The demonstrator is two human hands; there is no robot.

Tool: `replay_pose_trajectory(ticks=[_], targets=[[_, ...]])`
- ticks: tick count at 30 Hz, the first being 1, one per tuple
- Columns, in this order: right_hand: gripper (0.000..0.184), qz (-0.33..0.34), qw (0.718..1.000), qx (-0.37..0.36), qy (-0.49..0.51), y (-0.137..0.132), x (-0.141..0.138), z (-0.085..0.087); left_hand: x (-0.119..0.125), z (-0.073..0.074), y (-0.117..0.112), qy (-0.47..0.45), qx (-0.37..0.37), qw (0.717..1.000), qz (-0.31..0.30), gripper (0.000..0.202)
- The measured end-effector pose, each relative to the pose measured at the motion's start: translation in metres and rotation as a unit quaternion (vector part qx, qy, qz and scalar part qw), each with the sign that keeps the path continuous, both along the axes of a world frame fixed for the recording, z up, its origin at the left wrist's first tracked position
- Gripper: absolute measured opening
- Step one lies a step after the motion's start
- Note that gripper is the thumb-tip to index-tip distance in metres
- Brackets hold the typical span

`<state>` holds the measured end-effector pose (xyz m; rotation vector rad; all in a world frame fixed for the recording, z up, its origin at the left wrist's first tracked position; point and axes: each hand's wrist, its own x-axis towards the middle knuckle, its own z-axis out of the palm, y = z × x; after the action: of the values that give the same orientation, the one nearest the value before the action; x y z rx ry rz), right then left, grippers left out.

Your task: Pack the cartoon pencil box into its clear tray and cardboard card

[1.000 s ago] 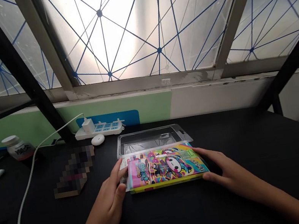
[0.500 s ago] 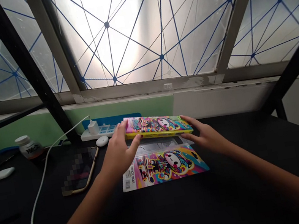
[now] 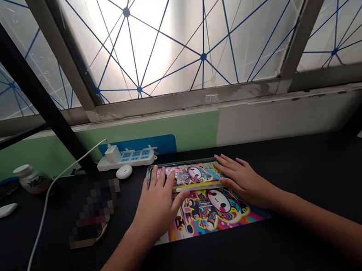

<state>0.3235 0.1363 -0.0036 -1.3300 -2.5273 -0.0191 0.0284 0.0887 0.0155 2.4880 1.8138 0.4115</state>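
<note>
A colourful pencil box (image 3: 196, 174) with a cartoon character on its lid lies flat on the black table, inside what looks like a clear plastic tray (image 3: 185, 161). On the box's left end rests my left hand (image 3: 159, 200), its fingers stretched out. My right hand (image 3: 245, 180) lies with extended fingers at the box's right end. Nearer to me is the matching printed backing card (image 3: 212, 212), whose left part and upper right are partly covered by my hands. How the tray and card join is hidden.
A white power strip (image 3: 127, 159) with a plugged-in charger (image 3: 112, 153) stands by the wall. To the left are a white earbud case (image 3: 124, 171), a blurred phone (image 3: 93, 216), a white cable (image 3: 39, 235), a computer mouse-like white object (image 3: 4, 211) and a bottle (image 3: 32, 178).
The pencil box has gone down from a raised, tilted position into the clear tray. My hands have changed from gripping its ends to lying on them. The view has shifted slightly.
</note>
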Motion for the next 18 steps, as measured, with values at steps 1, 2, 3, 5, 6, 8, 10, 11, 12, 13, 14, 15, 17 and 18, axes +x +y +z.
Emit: replay_pose_trajectory(ticks=[1, 2, 3, 5, 6, 8, 10, 11, 12, 13, 14, 15, 17, 18], targets=[[0.054, 0.004, 1.000, 0.028, -0.001, -0.002, -0.001, 0.001, 0.001, 0.000, 0.002, -0.003, 0.004, 1.000, 0.002, 0.071], [0.052, 0.012, 0.998, 0.060, 0.002, -0.004, -0.002, 0.003, 0.001, 0.000, 0.005, -0.007, 0.011, 1.000, 0.005, 0.071], [0.049, 0.025, 0.995, 0.092, 0.011, -0.007, -0.003, 0.005, 0.002, 0.001, 0.008, -0.010, 0.020, 1.000, 0.008, 0.071], [0.041, 0.067, 0.987, 0.141, 0.039, -0.017, -0.006, 0.009, 0.003, 0.005, 0.014, -0.017, 0.043, 0.999, 0.007, 0.068], [0.036, 0.094, 0.983, 0.151, 0.053, -0.024, -0.009, 0.011, 0.005, 0.009, 0.017, -0.020, 0.051, 0.998, 0.001, 0.066], [0.031, 0.153, 0.977, 0.130, 0.068, -0.038, -0.018, 0.014, 0.010, 0.018, 0.023, -0.033, 0.046, 0.998, -0.025, 0.063], [0.032, 0.203, 0.976, 0.057, 0.058, -0.050, -0.029, 0.013, 0.018, 0.025, 0.029, -0.040, 0.012, 0.998, -0.053, 0.065], [0.037, 0.218, 0.975, 0.009, 0.047, -0.055, -0.034, 0.013, 0.023, 0.026, 0.033, -0.038, -0.009, 0.997, -0.062, 0.067], [0.046, 0.225, 0.973, -0.039, 0.035, -0.058, -0.039, 0.012, 0.029, 0.026, 0.037, -0.030, -0.030, 0.997, -0.066, 0.069], [0.057, 0.226, 0.970, -0.084, 0.024, -0.059, -0.042, 0.011, 0.034, 0.024, 0.042, -0.024, -0.044, 0.997, -0.067, 0.069], [0.069, 0.222, 0.967, -0.123, 0.012, -0.058, -0.043, 0.010, 0.039, 0.020, 0.047, -0.019, -0.052, 0.996, -0.065, 0.070], [0.079, 0.215, 0.964, -0.156, 0.002, -0.057, -0.044, 0.010, 0.043, 0.016, 0.052, -0.015, -0.057, 0.996, -0.062, 0.070], [0.089, 0.197, 0.958, -0.209, -0.019, -0.054, -0.041, 0.013, 0.046, 0.007, 0.062, -0.009, -0.055, 0.997, -0.049, 0.069], [0.091, 0.191, 0.954, -0.227, -0.028, -0.054, -0.039, 0.016, 0.046, 0.003, 0.067, -0.007, -0.051, 0.998, -0.040, 0.069]])
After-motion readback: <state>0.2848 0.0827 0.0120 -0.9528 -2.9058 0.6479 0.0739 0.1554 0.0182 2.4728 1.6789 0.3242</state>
